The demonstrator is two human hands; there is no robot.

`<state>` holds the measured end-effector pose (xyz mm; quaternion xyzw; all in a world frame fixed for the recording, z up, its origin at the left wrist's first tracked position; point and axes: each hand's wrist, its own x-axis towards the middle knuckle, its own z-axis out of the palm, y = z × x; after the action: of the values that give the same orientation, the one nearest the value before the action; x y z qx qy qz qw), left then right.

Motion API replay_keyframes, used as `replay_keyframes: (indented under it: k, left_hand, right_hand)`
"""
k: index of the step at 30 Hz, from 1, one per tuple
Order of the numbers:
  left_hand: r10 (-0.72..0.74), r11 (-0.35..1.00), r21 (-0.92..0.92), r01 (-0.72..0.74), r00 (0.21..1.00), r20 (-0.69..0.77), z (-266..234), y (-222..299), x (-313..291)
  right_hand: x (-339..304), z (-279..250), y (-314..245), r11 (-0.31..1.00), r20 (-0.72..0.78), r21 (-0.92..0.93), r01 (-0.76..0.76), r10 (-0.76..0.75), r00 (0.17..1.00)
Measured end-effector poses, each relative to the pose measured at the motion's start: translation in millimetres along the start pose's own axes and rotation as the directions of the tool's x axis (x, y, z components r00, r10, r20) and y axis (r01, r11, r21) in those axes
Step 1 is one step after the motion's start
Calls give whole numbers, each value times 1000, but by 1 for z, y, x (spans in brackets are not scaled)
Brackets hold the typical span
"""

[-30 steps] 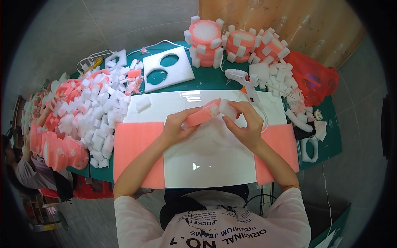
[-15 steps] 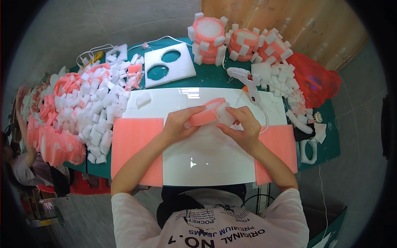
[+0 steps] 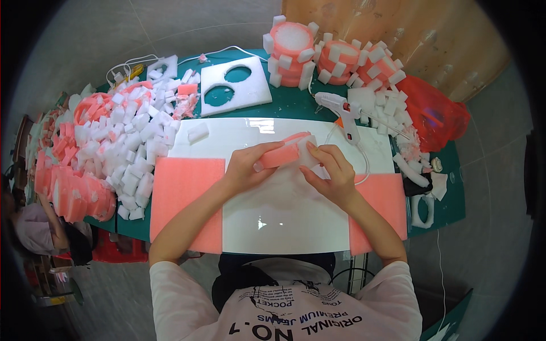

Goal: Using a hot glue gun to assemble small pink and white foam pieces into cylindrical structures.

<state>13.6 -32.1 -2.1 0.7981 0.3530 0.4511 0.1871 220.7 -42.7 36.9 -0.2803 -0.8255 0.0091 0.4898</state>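
Above the middle of the white board point(image 3: 273, 221), a pink foam ring point(image 3: 282, 154) is held up and tilted. My left hand point(image 3: 248, 167) grips its left side, fingers behind and thumb below. On the ring's right end sits a white foam block point(image 3: 306, 145). My right hand point(image 3: 334, 173) has its fingertips pressed on that block, with the thumb lower down near its underside. The fingers partly cover where ring and block meet. A white glue gun point(image 3: 340, 108) lies beyond my right hand, its cord trailing onto the board.
White foam blocks point(image 3: 133, 153) and stacked pink rings point(image 3: 77, 196) fill the left. A loose block point(image 3: 198, 133) lies on the board, between pink sheets point(image 3: 187, 204). A holed white sheet point(image 3: 250, 94), block-studded pink cylinders point(image 3: 290, 54) and a red bag point(image 3: 435, 113) stand beyond. Someone else sits far left.
The white block now sits higher against the ring's end, and my right thumb has come away from its face. The ring has turned slightly in my left hand.
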Motion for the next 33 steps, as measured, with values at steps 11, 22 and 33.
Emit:
replay_keyframes:
  k: [11,22,33]
  left_hand:
    - [-236,966,-111,233,972,-12,-2,13,9]
    - [-255,956,-156,247,966,-35,-4,5,6]
    - [-374,907,-223,358,927,-32,-4,-5,2]
  right_hand:
    - [12,-9,10,991,187,36,-128,119,975]
    - [26,-3,12,1000,182,5,-11,10,983]
    - [66,-12,15,995,435,11,-97,83,896]
